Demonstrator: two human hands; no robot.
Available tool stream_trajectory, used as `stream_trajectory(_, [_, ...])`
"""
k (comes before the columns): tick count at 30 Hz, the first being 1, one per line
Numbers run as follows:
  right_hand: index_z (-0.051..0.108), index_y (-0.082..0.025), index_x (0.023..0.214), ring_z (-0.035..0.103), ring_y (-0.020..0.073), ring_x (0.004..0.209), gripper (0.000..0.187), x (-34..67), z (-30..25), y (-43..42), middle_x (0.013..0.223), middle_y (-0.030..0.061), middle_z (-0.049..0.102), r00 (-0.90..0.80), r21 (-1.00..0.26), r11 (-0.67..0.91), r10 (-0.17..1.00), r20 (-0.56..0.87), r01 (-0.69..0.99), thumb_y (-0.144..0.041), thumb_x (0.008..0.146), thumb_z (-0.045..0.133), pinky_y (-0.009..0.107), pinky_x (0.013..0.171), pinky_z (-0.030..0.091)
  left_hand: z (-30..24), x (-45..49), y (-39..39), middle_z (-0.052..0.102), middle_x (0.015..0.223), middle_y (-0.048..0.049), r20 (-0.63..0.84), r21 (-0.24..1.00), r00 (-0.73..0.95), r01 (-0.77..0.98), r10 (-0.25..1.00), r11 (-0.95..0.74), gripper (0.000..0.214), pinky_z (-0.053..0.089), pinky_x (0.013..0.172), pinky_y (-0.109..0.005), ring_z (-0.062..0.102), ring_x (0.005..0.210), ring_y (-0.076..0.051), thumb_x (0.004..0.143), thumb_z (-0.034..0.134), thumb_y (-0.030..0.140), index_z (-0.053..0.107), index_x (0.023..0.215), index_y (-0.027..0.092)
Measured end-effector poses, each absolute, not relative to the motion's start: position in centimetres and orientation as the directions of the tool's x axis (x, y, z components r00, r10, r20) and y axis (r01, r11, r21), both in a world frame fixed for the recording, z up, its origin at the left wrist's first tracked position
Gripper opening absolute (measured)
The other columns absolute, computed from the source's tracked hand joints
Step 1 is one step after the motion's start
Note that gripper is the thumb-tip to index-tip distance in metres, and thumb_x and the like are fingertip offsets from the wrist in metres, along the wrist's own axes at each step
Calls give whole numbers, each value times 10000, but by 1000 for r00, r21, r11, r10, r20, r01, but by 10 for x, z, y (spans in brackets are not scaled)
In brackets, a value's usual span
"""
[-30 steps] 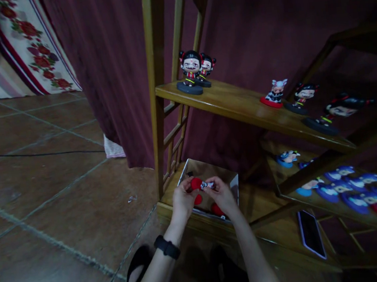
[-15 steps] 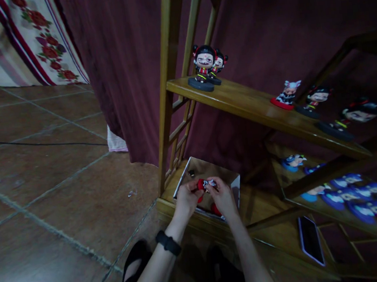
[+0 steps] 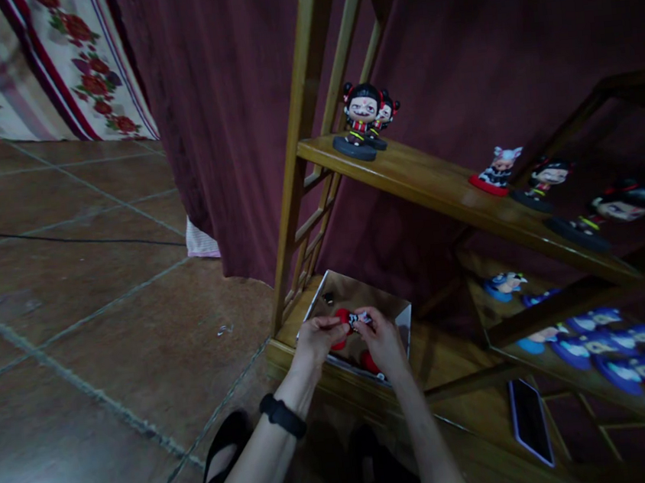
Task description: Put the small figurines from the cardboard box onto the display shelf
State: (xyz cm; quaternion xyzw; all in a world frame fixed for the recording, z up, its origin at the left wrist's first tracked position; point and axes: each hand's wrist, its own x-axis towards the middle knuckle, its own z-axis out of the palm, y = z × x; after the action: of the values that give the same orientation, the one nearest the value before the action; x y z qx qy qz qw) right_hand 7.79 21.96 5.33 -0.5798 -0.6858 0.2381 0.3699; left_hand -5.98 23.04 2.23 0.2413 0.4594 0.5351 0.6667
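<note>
- Small figurine [image 3: 359, 320], patterned black and white, on a round red base; located between the two hands, above the open box; finer detail hidden by fingers.
- Left hand [image 3: 314, 344]: fingers pinching the figurine at its red base; black band [image 3: 283, 416] on the wrist.
- Right hand [image 3: 383, 343]: fingertips closed on the figurine's other end.
- Box [image 3: 370, 289], open-topped, pale-edged, straight-sided; stands on the bottom board [image 3: 443, 352]. Inside: a small dark piece [image 3: 328, 298] near the far left corner and a red piece [image 3: 369, 362] at the near side; the hands and forearms block part of the contents.
- Upper shelf [image 3: 437, 187], glossy yellow-brown wood. Left end: two black-haired figurines [image 3: 362, 110] on round dark bases, the front one partly covering the other. Right part: one pale-headed figurine [image 3: 499, 169] on a red base, then two more black-haired ones.
- Lower shelf, right: rows of blurred figurines on mostly blue bases, crossed by a wooden bar [image 3: 537, 311].
- Phone [image 3: 530, 421], dark-screened, pale purple edge, lying on the board.
- Curtain [image 3: 218, 129], dark maroon folded cloth, behind.
- Floor [image 3: 107, 333], brown tile with pale joints; thin black cable [image 3: 68, 238] across it.
</note>
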Motion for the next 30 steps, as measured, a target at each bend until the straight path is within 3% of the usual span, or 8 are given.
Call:
stream_trajectory(8, [572,-259,979,588,139,633,224,77,57,219,843,6,632,-82,-774,202,978,192,600,-284,777,478,248,552,487,40,-69,220,680,639,-61,-332,754,83,-575,940,317,345,511,649,-267,634,599,-139,432,828,203,665,715,92])
stream_trajectory(16, [575,-251,974,593,172,774,210,70,57,217,920,26,630,-58,-724,237,963,263,647,-269,787,481,292,665,486,40,-68,216,685,656,-66,-316,770,49,-570,947,286,329,504,633,-256,628,600,-135,472,814,218,677,743,92])
stream_trajectory(25, [563,-242,1008,561,185,887,225,64,70,206,967,48,598,-195,-590,355,928,318,725,-222,824,434,313,801,431,49,-74,211,678,647,-61,-369,715,135,-590,920,374,274,500,648,-244,628,609,-127,498,804,221,675,704,95])
stream_trajectory(30, [553,-269,1077,562,181,934,284,59,74,204,1022,41,590,-230,-622,375,925,303,687,-226,834,413,313,833,428,60,-76,210,672,631,-62,-388,729,125,-564,913,388,202,499,602,-220,612,557,-109,572,765,225,659,684,94])
